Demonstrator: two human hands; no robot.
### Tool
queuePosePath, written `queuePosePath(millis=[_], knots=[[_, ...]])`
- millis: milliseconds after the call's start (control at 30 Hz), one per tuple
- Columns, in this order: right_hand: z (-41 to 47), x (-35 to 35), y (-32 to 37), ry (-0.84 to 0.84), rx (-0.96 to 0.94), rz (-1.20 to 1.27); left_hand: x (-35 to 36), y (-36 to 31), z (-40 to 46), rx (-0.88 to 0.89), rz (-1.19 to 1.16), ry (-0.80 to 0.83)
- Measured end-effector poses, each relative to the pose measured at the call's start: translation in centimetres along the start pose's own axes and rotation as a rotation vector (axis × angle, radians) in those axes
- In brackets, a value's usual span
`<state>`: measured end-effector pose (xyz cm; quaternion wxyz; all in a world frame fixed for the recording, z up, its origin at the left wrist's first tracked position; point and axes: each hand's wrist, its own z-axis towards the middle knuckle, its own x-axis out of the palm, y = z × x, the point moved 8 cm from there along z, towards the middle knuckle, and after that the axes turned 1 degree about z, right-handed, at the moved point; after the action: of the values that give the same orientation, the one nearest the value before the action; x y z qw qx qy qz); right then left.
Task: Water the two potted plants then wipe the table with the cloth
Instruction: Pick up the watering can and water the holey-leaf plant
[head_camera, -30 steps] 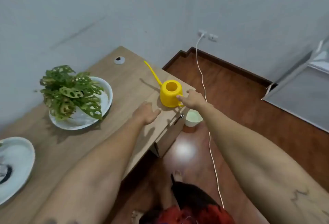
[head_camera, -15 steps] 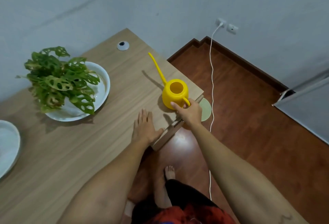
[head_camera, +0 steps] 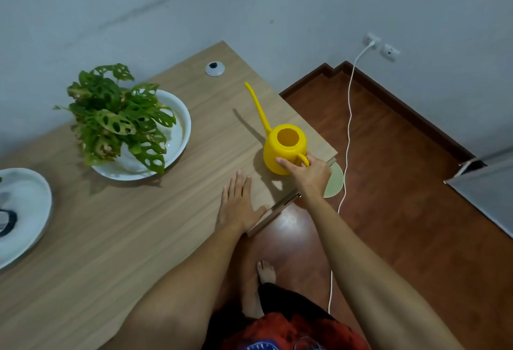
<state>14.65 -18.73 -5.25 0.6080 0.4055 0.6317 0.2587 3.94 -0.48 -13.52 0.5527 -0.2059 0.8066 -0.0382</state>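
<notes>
A yellow watering can (head_camera: 283,152) with a long thin spout stands near the right end of the wooden table (head_camera: 111,238). My right hand (head_camera: 309,173) is closed around its handle, the can still resting on the tabletop. My left hand (head_camera: 237,205) lies flat on the table near the front edge, fingers apart, holding nothing. A leafy green plant (head_camera: 116,119) sits in a white bowl-shaped pot (head_camera: 181,119) at the back left. Part of a second white pot (head_camera: 25,210) shows at the left edge. No cloth is in view.
A small round white cap (head_camera: 214,68) sits in the table's far corner. A pale green round object (head_camera: 334,183) lies on the floor just past the table's right end. A white cable (head_camera: 348,127) runs from a wall socket (head_camera: 372,40) down across the wooden floor.
My right hand has gone from touching the can's handle to wrapping around it. My left hand has flattened on the table. The view has shifted closer over the table.
</notes>
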Motion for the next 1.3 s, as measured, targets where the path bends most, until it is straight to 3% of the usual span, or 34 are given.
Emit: queuePosePath(millis=[267,633,1000,1300], knots=[[-0.3,0.7,7.4,0.025,-0.171,-0.007,-1.7,1.2,-0.4,0.004,-0.075,-0.014],[-4.3,5.3,15.7,0.151,-0.289,0.023,-5.1,13.9,-3.9,-0.315,-0.063,-0.083],[-10.2,5.2,19.9,0.099,-0.308,0.019,-4.9,22.3,-7.9,-0.521,-0.115,-0.215],[-14.4,3.0,21.6,0.077,-0.297,0.024,-3.2,23.5,-8.4,-0.426,-0.141,-0.145]])
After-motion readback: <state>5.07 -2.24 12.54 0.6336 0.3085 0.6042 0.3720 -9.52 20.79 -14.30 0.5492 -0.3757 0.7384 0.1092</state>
